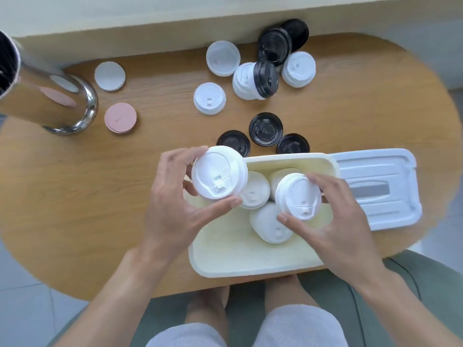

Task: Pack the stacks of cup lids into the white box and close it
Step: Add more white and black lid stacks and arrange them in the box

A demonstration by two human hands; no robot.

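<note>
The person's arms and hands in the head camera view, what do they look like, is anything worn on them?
Both arms are bare to the frame's lower edge: no sleeves show. The left hand and right hand wear no gloves, and no rings, watch or bracelet are visible on the fingers or wrists. Nails look short and unpainted. Lower down, the person wears light-coloured mesh shorts.

wooden table (75,196), white box (250,266), box lid (380,189), lid stacks (210,98)

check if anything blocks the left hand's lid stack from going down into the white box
Partly. The left hand holds its lid stack over the white box's left edge; white stacks already fill the far half, but the near floor is bare.
</note>
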